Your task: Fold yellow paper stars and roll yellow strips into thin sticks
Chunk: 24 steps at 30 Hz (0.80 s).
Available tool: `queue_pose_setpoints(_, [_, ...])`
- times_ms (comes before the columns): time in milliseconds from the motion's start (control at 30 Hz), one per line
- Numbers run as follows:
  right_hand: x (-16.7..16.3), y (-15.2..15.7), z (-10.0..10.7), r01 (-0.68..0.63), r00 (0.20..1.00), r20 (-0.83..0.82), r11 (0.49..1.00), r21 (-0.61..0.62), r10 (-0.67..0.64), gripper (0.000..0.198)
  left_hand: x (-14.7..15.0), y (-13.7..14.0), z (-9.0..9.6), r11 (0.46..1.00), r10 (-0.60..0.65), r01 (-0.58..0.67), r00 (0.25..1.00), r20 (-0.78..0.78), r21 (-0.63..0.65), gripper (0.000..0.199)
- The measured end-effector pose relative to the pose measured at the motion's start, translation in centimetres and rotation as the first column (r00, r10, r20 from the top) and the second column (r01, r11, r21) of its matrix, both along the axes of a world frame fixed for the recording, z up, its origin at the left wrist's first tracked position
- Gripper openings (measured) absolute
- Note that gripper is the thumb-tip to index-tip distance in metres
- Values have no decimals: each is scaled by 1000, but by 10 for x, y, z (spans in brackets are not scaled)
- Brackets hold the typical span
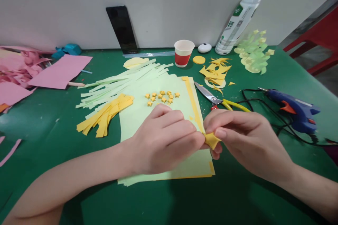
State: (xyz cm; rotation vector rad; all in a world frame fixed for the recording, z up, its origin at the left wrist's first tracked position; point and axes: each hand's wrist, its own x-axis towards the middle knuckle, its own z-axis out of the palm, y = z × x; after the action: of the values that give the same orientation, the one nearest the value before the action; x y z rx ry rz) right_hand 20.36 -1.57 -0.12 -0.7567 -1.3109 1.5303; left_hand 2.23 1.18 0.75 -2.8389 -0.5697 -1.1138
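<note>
A yellow folded paper star [212, 140] is pinched between both hands, above the right side of the pale green paper sheets [142, 154]. My left hand [169, 139] is closed, its fingertips at the star's left side and mostly hidden. My right hand [245, 140] grips the star's right side between thumb and fingers. Several small yellow paper stars [161, 95] lie on the sheets beyond my left hand. Yellow paper strips [105, 116] are fanned out to the left, beside a pile of pale green paper strips [124, 81].
Scissors [211, 96] lie just beyond my right hand. A blue glue gun [293, 109] with a black cord is at the right. Yellow paper scraps [216, 72], a paper cup [183, 54], a leaning bottle [240, 17] and a phone [121, 30] stand or lie toward the wall. Pink paper [60, 72] is left.
</note>
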Motion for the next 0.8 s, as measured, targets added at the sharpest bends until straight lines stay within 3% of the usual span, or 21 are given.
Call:
queue_pose_setpoints(67, [0,-5,-1,127,987,75,976,176,-142,15,2,0,-3,1000,26,-26,1000,16,-8,23])
queue_pose_setpoints(133, [-1,-8,-1,212,951,134,906,367,-278,20,5,0,-6,998,19,-16,999,46,-58,25])
queue_pose_setpoints(267, [-5,-9,-1,233,876,215,768,597,-432,22,7,-3,-8,986,-34,46,997,74,-163,30])
queue_pose_setpoints(500, [-5,-11,-5,223,834,225,681,697,-503,31,7,-5,-7,989,8,5,996,93,-146,31])
queue_pose_setpoints(600, [-5,-14,-7,210,851,219,691,691,-478,37,6,-6,-6,985,-26,40,996,81,-165,32])
queue_pose_setpoints(800, [-6,-19,-4,166,878,228,715,679,-421,31,7,-7,-3,977,-116,139,983,144,-161,40])
